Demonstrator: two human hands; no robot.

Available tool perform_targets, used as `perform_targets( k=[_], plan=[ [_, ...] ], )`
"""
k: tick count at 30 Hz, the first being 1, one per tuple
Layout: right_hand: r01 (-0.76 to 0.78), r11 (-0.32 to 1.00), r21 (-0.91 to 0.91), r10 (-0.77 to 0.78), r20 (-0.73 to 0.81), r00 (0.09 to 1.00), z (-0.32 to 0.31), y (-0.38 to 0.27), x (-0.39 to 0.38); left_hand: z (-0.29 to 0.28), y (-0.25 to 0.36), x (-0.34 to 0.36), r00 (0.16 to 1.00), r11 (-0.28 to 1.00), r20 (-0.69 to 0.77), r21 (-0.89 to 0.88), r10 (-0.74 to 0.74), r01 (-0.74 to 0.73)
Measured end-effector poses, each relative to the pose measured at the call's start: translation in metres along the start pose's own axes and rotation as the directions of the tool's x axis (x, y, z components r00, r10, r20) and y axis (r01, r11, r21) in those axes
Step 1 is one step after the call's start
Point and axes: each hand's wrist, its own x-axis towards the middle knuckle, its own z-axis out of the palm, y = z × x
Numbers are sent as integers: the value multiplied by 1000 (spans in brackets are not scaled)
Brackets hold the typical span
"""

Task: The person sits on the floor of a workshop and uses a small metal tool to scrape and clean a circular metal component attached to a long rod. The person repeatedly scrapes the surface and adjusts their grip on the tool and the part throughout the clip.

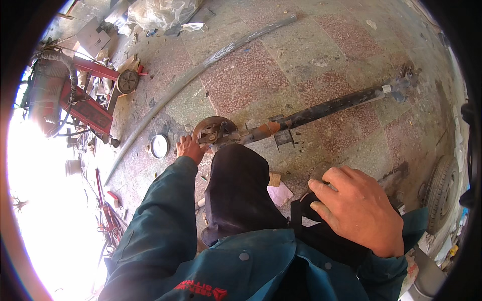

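Observation:
A long dark axle beam (331, 110) lies slantwise across the tiled floor, its near left end carrying a round rusty brake disc (216, 126). My left hand (190, 148) grips that end beside the disc; its fingertips are partly hidden against the metal. A rust-orange patch and a small bracket (284, 139) show along the beam. My right hand (354, 205) is raised close to my body on the right, with fingers loosely bent, thumb apart and nothing visible in it. Beneath it is a black strap (296, 213). My dark-trousered knee covers part of the floor before the beam.
A curved grey pipe (201, 67) lies beyond the beam. A round dish (159, 146) sits left of my hand. At left stands a red wheeled machine (90, 108) with cables. A tyre (442, 188) is at right, and plastic sheeting (160, 12) is at the back.

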Motion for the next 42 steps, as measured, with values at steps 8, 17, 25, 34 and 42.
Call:
perform_targets(
  k=[8, 17, 25, 34, 42],
  plan=[
    [5, 1000, 0, -5, -2, 1000, 0, 0, 0, 4, -2, 0, 1000, 1000, -19, 10, 2, -2],
    [-5, 1000, 0, 5, 4, 1000, 0, 0, 0, 4, -1, 0, 999, 1000, -36, 17, 16, -16],
    [-5, 1000, 24, 5, -10, 1000, 1, 0, 0, 7, -4, 0, 999, 1000, -43, 17, 22, -21],
    [-26, 1000, -1, 26, 32, 999, 0, 1, 1, 2, -1, -3, 998, 1000, -58, 9, 26, -25],
    [-15, 1000, -11, 16, 42, 999, 0, 0, 4, 4, -4, -4, 999, 1000, -42, 14, 8, -7]
  ],
)
